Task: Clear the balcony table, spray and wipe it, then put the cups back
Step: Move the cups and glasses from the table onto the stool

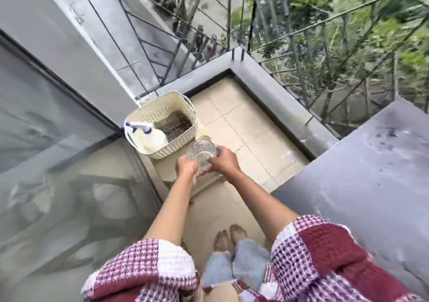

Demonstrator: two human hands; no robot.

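Two clear glass cups (202, 155) sat gripped between my left hand (186, 168) and right hand (223, 161), just short of the basket (162, 125); fragile, slick-walled, best held by their sides.

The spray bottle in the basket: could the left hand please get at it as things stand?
Probably not yet: the left hand and right hand both hold glass cups. The spray bottle lies uncovered in the open basket nearby.

A beige tiled balcony floor (250, 125) is seen from above. A cream woven basket (176, 149) is set on it at the far left, beside the glass door. Two bare feet (228, 236) are planted near the viewer.
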